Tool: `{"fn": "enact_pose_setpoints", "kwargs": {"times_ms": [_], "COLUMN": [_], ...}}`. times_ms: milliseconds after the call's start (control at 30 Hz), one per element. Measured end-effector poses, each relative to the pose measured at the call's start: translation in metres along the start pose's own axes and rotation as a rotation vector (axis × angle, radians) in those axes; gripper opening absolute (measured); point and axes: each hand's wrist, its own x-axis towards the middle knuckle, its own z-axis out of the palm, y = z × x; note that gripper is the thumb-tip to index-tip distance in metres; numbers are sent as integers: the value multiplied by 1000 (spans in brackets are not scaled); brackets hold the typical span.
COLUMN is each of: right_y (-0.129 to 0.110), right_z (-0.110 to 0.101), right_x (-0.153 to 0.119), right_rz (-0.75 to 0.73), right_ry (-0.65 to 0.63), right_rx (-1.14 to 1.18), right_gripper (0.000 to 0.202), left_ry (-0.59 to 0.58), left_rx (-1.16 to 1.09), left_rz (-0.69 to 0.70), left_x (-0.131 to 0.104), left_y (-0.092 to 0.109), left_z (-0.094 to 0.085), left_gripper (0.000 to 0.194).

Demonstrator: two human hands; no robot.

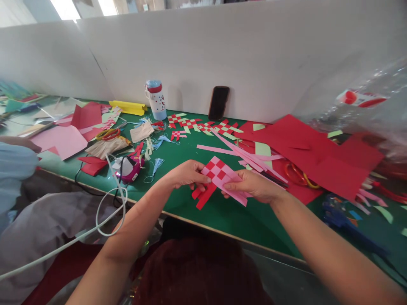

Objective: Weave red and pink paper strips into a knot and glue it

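Note:
Between my two hands is a small woven paper piece (217,168), checkered pink and red, held above the table's near edge. Loose red strips stick out from its lower left side and pink strips from its lower right. My left hand (192,174) pinches the left corner, by the red strips. With thumb on top, my right hand (251,184) grips the pink strips. Just beyond lie loose pink paper strips (244,154). A row of finished-looking red and green woven paper pieces (206,127) rests farther back.
Red paper sheets (305,148) and orange-handled scissors (299,174) lie to the right, near a blue tool (346,220). Behind stand a bottle (156,101) and a phone (218,103) against the white partition (203,51). A white cable (73,243) crosses at left, beside another person's sleeve (17,169).

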Motion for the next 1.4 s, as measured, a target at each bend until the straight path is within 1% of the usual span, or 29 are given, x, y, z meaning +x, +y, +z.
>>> {"fn": "enact_pose_setpoints", "kwargs": {"times_ms": [133,267,433,600,733,833,933,1033,1133,1233,1300,1400], "right_y": [9,16,25,29,27,24,17,9,5,9,16,30], "right_z": [4,5,7,9,8,5,2,-1,0,4,9,17], "right_x": [-2,-3,-5,-6,-5,-4,-3,-1,2,5,6,6], "right_rz": [12,31,46,37,8,-44,-137,-257,-387,-522,-595,-667], "right_ry": [31,43,53,77,85,110,185,301,427,518,531,513], "right_rx": [51,98,122,100,28,-76,-231,-433,-661,-882,-1009,-1165], "right_gripper": [37,39,40,45,46,45,43,38,33,31,31,32], "left_ry": [15,5,-4,-4,-16,-22,4,50,141,236,261,274], "left_rx": [91,101,125,135,126,109,90,82,162,287,394,646], "left_rz": [14,29,12,2,13,39,96,197,366,504,529,547], "left_x": [1,1,3,3,4,6,7,6,2,-5,-11,-22], "left_y": [1,2,1,-1,-1,-1,3,8,8,-3,-16,-41], "left_z": [1,4,4,5,3,0,-3,-5,-6,-7,-8,-6], "left_gripper": [17,14,16,16,14,16,15,11,11,21,30,43]}}
